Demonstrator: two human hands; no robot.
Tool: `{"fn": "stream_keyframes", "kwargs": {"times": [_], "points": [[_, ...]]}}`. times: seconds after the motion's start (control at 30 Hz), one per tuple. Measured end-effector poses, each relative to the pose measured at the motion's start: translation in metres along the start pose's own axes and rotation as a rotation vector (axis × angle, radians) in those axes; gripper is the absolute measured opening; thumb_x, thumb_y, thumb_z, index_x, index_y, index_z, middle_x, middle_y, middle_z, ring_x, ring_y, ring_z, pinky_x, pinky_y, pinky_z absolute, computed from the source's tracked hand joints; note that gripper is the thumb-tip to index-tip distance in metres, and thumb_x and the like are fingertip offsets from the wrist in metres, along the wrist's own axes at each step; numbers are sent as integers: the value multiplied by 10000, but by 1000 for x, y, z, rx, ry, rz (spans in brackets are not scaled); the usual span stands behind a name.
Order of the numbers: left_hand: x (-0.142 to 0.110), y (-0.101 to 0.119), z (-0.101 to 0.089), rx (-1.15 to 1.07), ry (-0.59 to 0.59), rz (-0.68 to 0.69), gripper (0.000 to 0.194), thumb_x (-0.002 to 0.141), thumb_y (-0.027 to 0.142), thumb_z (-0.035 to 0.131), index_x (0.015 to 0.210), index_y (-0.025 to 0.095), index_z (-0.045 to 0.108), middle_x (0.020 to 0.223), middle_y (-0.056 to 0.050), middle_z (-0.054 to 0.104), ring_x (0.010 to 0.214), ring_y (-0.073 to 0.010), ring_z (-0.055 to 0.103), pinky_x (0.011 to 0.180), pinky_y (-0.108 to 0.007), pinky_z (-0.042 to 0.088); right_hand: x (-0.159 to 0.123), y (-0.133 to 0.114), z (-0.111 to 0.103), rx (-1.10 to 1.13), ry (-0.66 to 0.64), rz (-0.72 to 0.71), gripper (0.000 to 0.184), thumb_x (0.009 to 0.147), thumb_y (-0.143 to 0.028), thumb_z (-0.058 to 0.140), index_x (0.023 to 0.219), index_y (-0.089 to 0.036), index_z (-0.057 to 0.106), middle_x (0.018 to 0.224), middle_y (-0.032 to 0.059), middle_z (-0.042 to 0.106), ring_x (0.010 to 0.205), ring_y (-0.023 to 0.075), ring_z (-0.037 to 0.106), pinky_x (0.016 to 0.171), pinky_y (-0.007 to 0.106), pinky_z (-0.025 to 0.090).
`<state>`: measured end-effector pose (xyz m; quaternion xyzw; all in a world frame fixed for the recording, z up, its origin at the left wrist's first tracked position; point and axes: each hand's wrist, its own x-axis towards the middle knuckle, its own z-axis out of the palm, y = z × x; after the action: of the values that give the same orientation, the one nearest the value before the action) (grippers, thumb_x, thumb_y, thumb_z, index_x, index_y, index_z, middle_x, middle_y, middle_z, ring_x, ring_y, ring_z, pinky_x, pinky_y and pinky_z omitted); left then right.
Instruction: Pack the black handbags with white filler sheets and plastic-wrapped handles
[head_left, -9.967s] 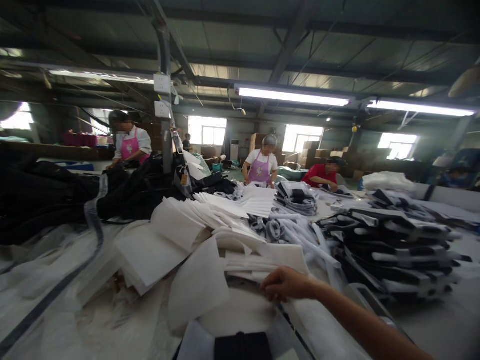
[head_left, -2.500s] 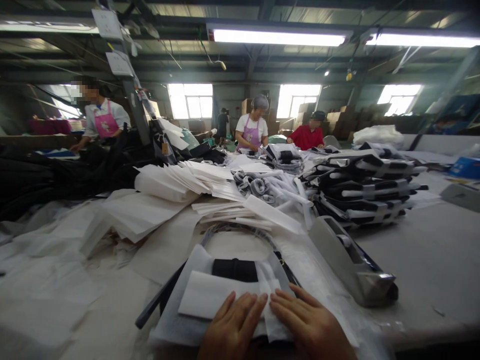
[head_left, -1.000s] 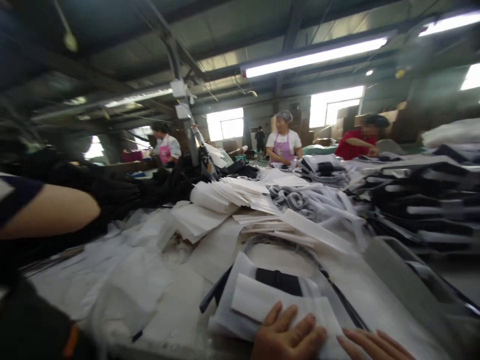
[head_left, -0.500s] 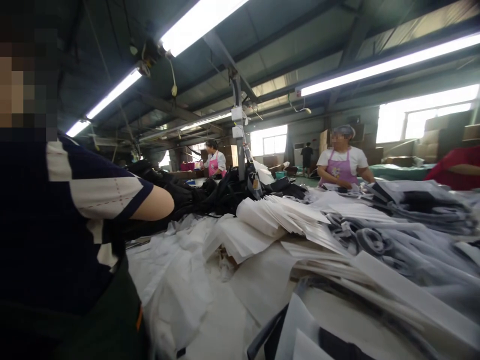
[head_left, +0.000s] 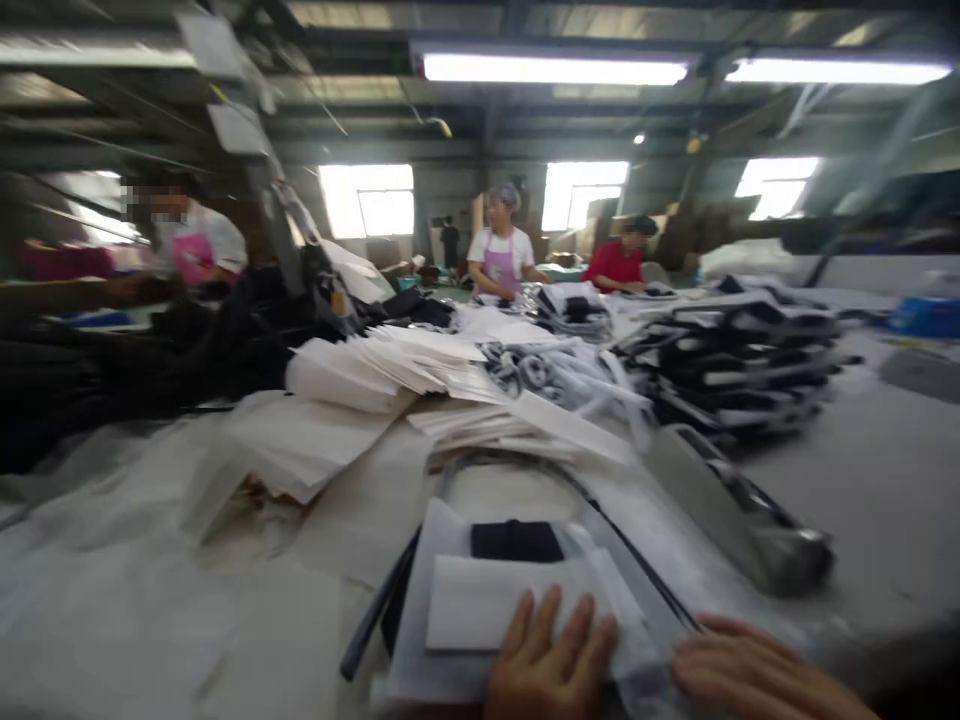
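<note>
My left hand [head_left: 551,665] lies flat with its fingers spread on a folded white foam sheet [head_left: 480,612] at the table's near edge. The sheet wraps a dark item, of which a black patch [head_left: 516,541] and a dark strap [head_left: 373,618] show. My right hand [head_left: 754,675] rests beside it on the thin white wrapping to the right, fingers stretched out flat. Neither hand grips anything.
A grey tape dispenser [head_left: 739,510] lies to the right. Stacks of white sheets [head_left: 382,370], grey straps [head_left: 555,375] and a pile of wrapped dark items [head_left: 742,365] fill the middle of the table [head_left: 885,480]. Black bags [head_left: 150,350] are heaped at the left. Three people work at the far side.
The view swung left to a person beside me, then came back to the table. Both hands stay flat on the wrapped item as before.
</note>
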<state>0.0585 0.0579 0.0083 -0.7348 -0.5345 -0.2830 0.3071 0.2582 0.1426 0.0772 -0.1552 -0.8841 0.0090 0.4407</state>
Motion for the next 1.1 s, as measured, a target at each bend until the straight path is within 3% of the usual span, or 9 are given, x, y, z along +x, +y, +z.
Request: {"fn": "stream_keyframes", "kwargs": {"times": [0.03, 0.1, 0.3, 0.5, 0.67, 0.87, 0.93, 1.0, 1.1], "points": [[-1, -4, -8, 23, -7, 28, 328, 1008, 306, 467, 1286, 301, 639, 1302, 72, 647, 1035, -250, 722, 813, -386, 637, 1, -4, -17, -18, -143, -25, 227, 914, -348, 647, 1132, -343, 706, 967, -14, 773, 896, 189, 742, 866, 273, 599], [-4, -16, -18, 34, -32, 54, 384, 1047, 291, 355, 1370, 299, 561, 1389, 91, 577, 1128, -211, 679, 892, -338, 595, 12, -10, -32, -3, -214, 11, 173, 939, -281, 637, 1100, -249, 692, 960, 6, 772, 891, 161, 728, 903, 260, 565], [-5, -20, -25, 59, -50, 76, 391, 1050, 325, 364, 1407, 297, 521, 1419, 95, 558, 1178, -188, 642, 1039, -332, 481, 33, -11, -2, 74, -360, -25, 268, 988, -413, 528, 1068, -197, 667, 901, 31, 739, 808, 175, 661, 745, 308, 551], [5, -15, -32, 15, -28, 19, 390, 1065, 324, 309, 1298, 316, 622, 1325, 132, 635, 1139, -142, 660, 1181, -297, 295, 15, -4, 9, -29, -293, -194, 257, 1035, -220, 416, 1111, -130, 645, 968, 80, 716, 848, 190, 634, 801, 312, 557], [11, -13, -39, 7, -66, -6, 372, 1053, 276, 337, 1267, 303, 640, 1296, 132, 653, 1130, -153, 671, 1068, -313, 455, 6, 0, 16, -36, -245, -224, 312, 1043, -192, 345, 1114, -123, 641, 953, 82, 708, 833, 202, 631, 791, 335, 563], [21, -9, -51, -32, -292, 20, 486, 916, 423, 566, 1357, 222, 550, 1355, 48, 613, 1163, -249, 658, 911, -457, 587, -1, 3, 28, -33, -201, -155, 406, 1055, -233, 245, 1185, -159, 622, 948, 81, 693, 840, 216, 630, 776, 356, 560], [23, -8, -48, -31, -231, -6, 423, 915, 421, 583, 1295, 234, 599, 1279, 51, 675, 1106, -233, 690, 907, -427, 587, -4, 4, 32, -19, -194, -147, 391, 1055, -236, 262, 1174, -155, 626, 930, 78, 690, 830, 212, 627, 770, 348, 556], [24, -6, -43, -26, -126, -31, 323, 944, 375, 562, 1227, 246, 647, 1211, 63, 718, 1075, -198, 704, 1006, -368, 523, -9, 5, 35, -1, -181, -150, 349, 1052, -222, 307, 1124, -144, 639, 891, 72, 684, 791, 201, 619, 746, 330, 548], [22, -3, -36, -15, 3, -33, 265, 984, 322, 517, 1168, 238, 688, 1161, 65, 744, 1080, -161, 697, 1197, -310, 277, -16, 6, 38, 26, -114, -162, 291, 1041, -183, 371, 1017, -134, 657, 818, 58, 673, 753, 188, 613, 732, 318, 536]]}}
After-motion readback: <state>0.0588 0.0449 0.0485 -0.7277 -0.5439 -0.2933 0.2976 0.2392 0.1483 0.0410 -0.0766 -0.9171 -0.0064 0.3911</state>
